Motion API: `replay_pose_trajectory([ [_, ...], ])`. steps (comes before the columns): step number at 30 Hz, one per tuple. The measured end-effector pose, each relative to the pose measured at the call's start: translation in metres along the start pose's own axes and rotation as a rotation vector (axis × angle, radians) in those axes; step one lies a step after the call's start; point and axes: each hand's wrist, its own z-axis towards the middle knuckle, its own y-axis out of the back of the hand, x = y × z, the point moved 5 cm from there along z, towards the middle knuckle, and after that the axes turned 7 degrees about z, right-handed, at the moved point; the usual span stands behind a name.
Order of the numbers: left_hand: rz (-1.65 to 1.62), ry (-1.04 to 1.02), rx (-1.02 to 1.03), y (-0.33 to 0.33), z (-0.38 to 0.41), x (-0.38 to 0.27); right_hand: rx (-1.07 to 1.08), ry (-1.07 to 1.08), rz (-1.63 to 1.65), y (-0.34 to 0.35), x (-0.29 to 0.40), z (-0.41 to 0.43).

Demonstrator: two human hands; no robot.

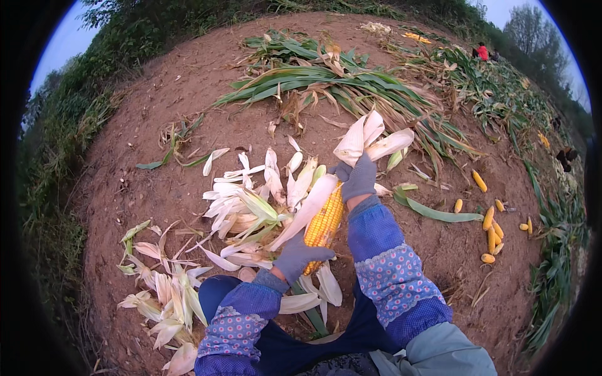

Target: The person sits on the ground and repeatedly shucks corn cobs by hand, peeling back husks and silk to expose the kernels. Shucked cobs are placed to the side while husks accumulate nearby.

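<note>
Both hands wear grey knit gloves, with blue patterned sleeve covers on the forearms. My left hand (301, 257) grips the lower end of a yellow corn cob (325, 218), its thumb across the kernels. At the cob's upper end, my right hand (356, 177) is closed on pale corn husk leaves (356, 140) that fan out above the fist. One long husk leaf (308, 211) lies along the cob's left side. Beneath and left of the cob, a heap of stripped husks (240, 207) spreads over the soil.
Husked cobs (491, 230) lie on the bare soil at the right. Cut green corn stalks (324, 84) are piled ahead. More husks (176, 301) lie at lower left. Shrubs (56, 136) border the left side. A person in red (482, 51) is far off at upper right.
</note>
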Motion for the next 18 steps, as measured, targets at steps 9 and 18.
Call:
replay_pose_trajectory([
  [9, -0.429, 0.305, 0.147, -0.014, -0.009, 0.000, -0.050, 0.012, 0.088, 0.013, 0.004, 0.010],
  [18, -0.830, 0.329, 0.293, -0.023, -0.013, 0.021, 0.075, -0.042, 0.181, -0.003, 0.015, -0.006],
])
